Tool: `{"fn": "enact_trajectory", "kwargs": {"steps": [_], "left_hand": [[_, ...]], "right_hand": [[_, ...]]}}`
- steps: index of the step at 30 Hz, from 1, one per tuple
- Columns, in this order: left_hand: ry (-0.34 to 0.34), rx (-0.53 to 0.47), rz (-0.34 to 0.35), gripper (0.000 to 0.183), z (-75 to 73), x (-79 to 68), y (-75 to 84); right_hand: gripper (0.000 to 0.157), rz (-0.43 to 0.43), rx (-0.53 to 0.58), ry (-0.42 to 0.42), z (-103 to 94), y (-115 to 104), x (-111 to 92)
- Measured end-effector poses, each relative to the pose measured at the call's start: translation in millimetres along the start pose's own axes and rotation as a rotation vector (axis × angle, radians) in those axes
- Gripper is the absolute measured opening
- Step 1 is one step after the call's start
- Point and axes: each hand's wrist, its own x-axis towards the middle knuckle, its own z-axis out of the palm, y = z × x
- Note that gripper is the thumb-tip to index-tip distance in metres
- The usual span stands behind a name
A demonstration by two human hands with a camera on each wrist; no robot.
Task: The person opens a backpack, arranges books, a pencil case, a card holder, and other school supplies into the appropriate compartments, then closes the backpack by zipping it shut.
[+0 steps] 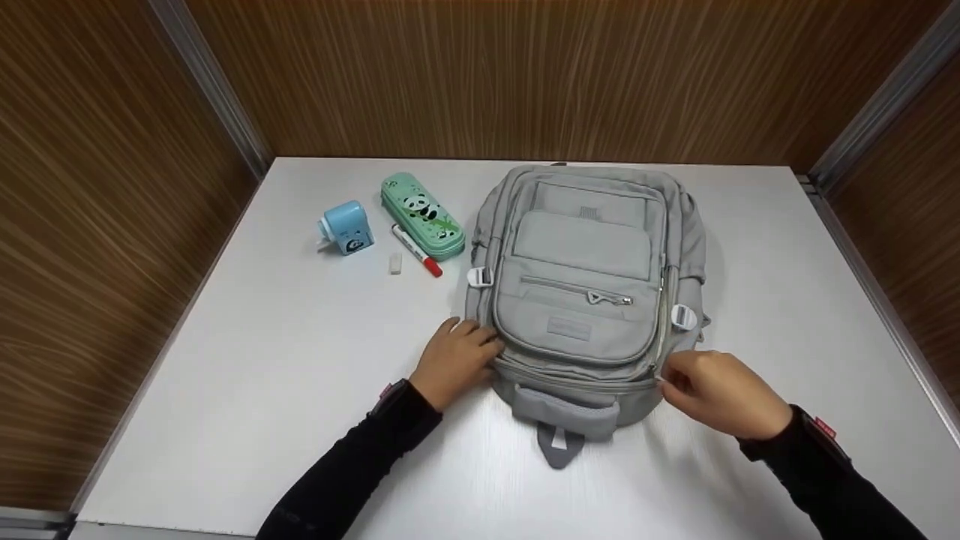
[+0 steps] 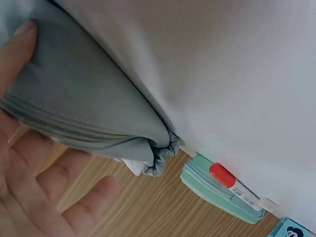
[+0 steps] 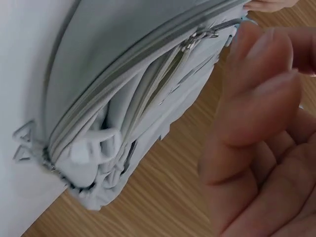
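A grey backpack [image 1: 581, 247] lies front up on the table, its top handle [image 1: 566, 411] toward me. My right hand [image 1: 724, 394] pinches a zipper pull [image 3: 229, 23] at the bag's near right corner. Behind the zipper slider [image 3: 190, 42], a stretch of the zipper on the right side stands parted. On the opposite side, my left hand [image 1: 456, 360] rests against the bag's near left edge. Its thumb [image 2: 22, 47] lies on the grey fabric, and the other fingers are spread loosely along the front.
Left of the bag lie a green panda pencil case [image 1: 424, 216], a red-capped marker [image 1: 417, 250] and a small white eraser [image 1: 395, 263]. Farther left sits a blue panda-printed item [image 1: 347, 227] with a white end. Wood-grain panels [image 1: 480, 82] border the white table [image 1: 300, 390] at the back and sides.
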Motion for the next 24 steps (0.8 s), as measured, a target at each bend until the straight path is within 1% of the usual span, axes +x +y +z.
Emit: {"fn": "enact_trajectory", "kwargs": {"steps": [2,5,9,11,14,19,22,24], "left_hand": [[0.063,0.030,0.000,0.038,5.3,-0.3,3.3],[0.124,0.045,-0.003,0.039,12.3,-0.2,7.0],[0.132,0.034,-0.016,0.041,15.6,0.3,10.5],[0.126,0.024,-0.021,0.042,15.5,2.5,13.8],[0.122,0.013,-0.031,0.042,14.6,5.6,19.5],[0.131,0.022,-0.056,0.042,14.1,10.4,32.1],[0.139,0.038,-0.065,0.042,14.2,13.2,40.8],[0.136,0.045,-0.071,0.042,14.5,15.4,46.3]], "right_hand": [[0.030,-0.034,-0.015,0.026,6.1,-4.5,4.8],[0.029,-0.065,-0.039,0.049,16.4,-11.4,12.2],[0.026,-0.107,-0.040,0.055,31.8,-21.8,20.6],[0.025,-0.128,-0.033,0.062,36.0,-25.9,23.8],[0.025,-0.153,-0.039,0.103,39.8,-30.7,29.2],[0.026,-0.153,-0.095,0.192,41.9,-36.5,34.3],[0.026,-0.162,-0.153,0.232,43.0,-40.5,32.3],[0.026,-0.184,-0.185,0.252,44.4,-43.6,29.6]]}}
